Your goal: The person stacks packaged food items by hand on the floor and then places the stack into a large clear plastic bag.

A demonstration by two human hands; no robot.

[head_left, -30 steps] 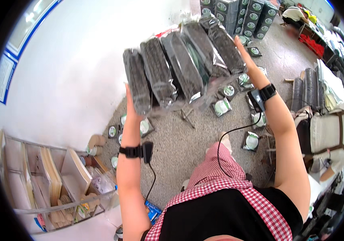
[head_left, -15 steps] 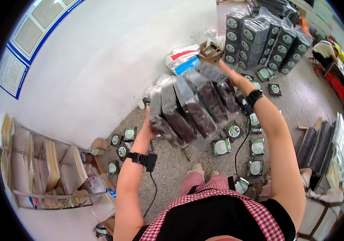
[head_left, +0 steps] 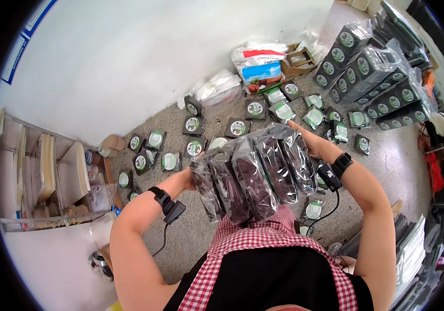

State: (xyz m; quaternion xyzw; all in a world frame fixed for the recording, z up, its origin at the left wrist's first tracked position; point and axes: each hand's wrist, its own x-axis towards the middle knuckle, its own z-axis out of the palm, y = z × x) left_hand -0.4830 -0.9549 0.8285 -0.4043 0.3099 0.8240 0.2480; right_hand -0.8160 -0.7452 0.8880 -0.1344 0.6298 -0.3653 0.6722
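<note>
above the speckled floor (head_left: 191, 238), right in front of the person's tummy, a row of five long dark packs (head_left: 253, 181) is held up between two bare hands. the packs stand side by side, and shiny clear plastic goes around them. the left hand (head_left: 190, 179) grips the left end of the row, and the right hand (head_left: 309, 142) grips the other end, so the packs are squeezed between them. most of the left fingers are hidden, so i can't tell how they bend. the near end of the row hangs over the red and white checked apron (head_left: 263, 241), but i can't tell if the two touch. each arm wears a black strap, the left strap (head_left: 161, 197) and the right strap (head_left: 342, 163), with a little black box and a cord. lots of small square packets (head_left: 194, 147) with round green and white labels lie on the floor, some close together and some apart. by the white wall (head_left: 154, 52) sits a red, white and blue bag (head_left: 261, 67), just beside a brown cardboard box (head_left: 289, 70). tall wrapped stacks (head_left: 359, 75) of dark square packs lean over on the far right. off to the left is a shelf (head_left: 72, 179) split into slots.
</note>
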